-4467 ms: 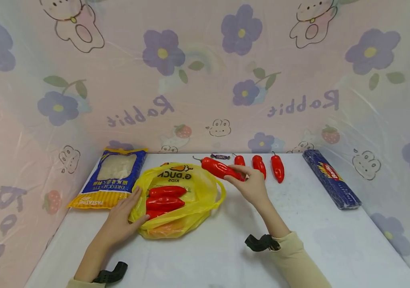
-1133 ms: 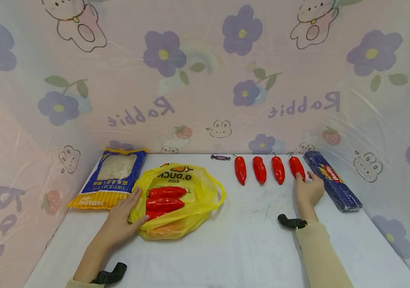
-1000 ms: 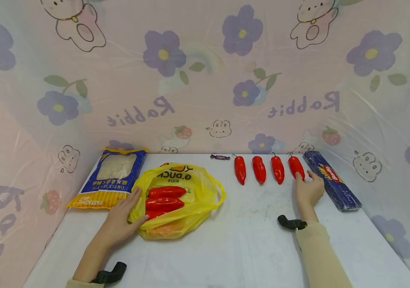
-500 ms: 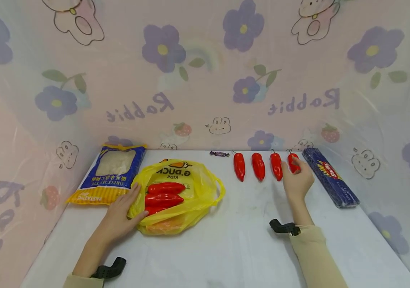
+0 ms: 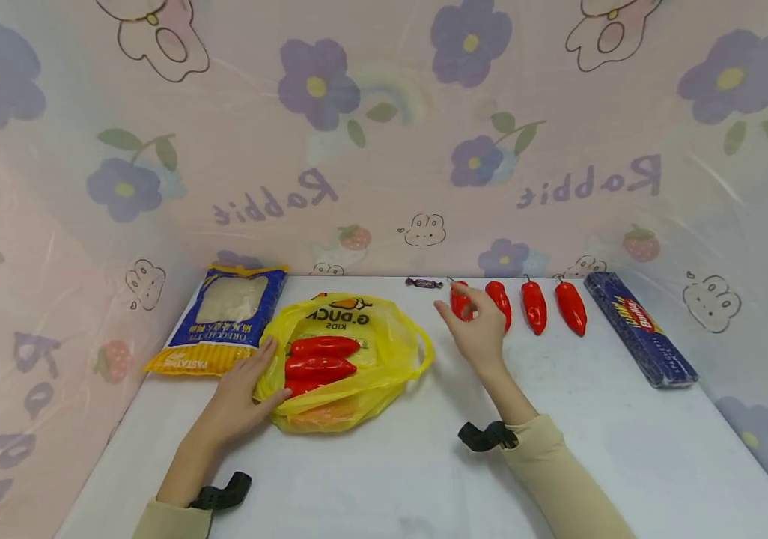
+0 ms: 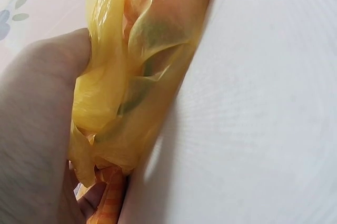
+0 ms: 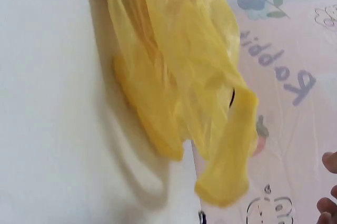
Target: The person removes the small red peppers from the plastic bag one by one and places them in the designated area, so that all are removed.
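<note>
A yellow plastic bag (image 5: 384, 352) lies with its mouth towards me; red peppers (image 5: 323, 367) show inside it, with something orange under the film. My left hand (image 5: 236, 397) rests along the bag's left edge, fingers extended outside and thumb over the rim. In the left wrist view the palm lies against the crumpled bag (image 6: 131, 71). My right hand (image 5: 478, 333) is over the leftmost red pepper (image 5: 459, 298) of a row, thumb and index finger apart; it partly hides that pepper. The right wrist view shows only fingertips (image 7: 329, 203) at its edge, beside the bag's handle.
More red peppers (image 5: 534, 307) line the back of the white table (image 5: 384, 479). A purple wrapped candy (image 5: 424, 284) lies left of them. A blue spaghetti pack (image 5: 640, 329) lies at right, an orecchiette bag (image 5: 222, 318) at left. A patterned curtain (image 5: 384, 150) stands behind.
My right hand carried a pepper near the bag, set it at the row's right end, let go, then moved left to the leftmost pepper. My left hand stayed on the bag.
</note>
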### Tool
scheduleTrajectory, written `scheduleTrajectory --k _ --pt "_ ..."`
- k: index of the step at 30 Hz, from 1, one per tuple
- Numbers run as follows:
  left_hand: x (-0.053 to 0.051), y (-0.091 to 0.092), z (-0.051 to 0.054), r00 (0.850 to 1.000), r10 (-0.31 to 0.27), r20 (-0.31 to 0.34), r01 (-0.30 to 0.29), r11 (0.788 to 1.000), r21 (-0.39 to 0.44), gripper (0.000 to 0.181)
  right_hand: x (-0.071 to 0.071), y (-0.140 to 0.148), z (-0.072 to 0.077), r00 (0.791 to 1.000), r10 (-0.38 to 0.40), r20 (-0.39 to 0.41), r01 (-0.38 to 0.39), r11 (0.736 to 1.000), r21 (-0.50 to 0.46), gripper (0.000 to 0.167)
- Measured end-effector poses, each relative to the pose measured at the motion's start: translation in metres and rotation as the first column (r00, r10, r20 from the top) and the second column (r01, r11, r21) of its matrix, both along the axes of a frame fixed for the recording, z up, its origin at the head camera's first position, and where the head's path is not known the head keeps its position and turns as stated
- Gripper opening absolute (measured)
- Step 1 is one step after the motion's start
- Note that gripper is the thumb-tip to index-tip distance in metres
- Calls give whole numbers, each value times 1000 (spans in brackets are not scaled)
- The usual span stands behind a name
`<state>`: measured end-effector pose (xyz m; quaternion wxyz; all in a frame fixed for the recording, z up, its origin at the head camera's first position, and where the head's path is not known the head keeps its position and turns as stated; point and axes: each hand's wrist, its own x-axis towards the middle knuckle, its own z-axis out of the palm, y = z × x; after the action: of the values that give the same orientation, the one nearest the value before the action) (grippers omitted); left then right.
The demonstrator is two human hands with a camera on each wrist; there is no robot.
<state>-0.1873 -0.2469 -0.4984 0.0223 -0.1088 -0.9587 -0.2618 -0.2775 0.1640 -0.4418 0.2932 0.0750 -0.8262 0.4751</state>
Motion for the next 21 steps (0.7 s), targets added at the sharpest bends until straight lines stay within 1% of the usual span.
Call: scheduleTrajectory --k 2,4,7,9,12,16,21 --pt "0 0 0 1000 0 2 0 1000 -2 93 1 -17 3 998 68 -9 -68 998 12 43" --pt "-1 0 1 1000 -1 8 1 1000 -5 93 2 -34 5 991 136 -12 -135 991 22 43" --pt "-2 -1 3 1000 2 12 -2 1000 -11 94 3 -58 8 973 229 2 -229 973 39 41" --pt "-1 -2 5 1000 8 17 -7 1000 -12 94 4 -74 8 958 284 38 -286 956 60 41" --pt "-1 -3 5 1000 9 19 -9 1000 -12 95 4 -95 6 930 353 107 -362 929 80 42" --pt "1 -3 5 1000 9 24 -9 1000 -5 95 3 -116 1 884 427 191 -446 892 72 41" --pt "1 -1 3 1000 4 25 -4 1000 3 95 -3 -134 -8 833 481 274 -519 851 83 37"
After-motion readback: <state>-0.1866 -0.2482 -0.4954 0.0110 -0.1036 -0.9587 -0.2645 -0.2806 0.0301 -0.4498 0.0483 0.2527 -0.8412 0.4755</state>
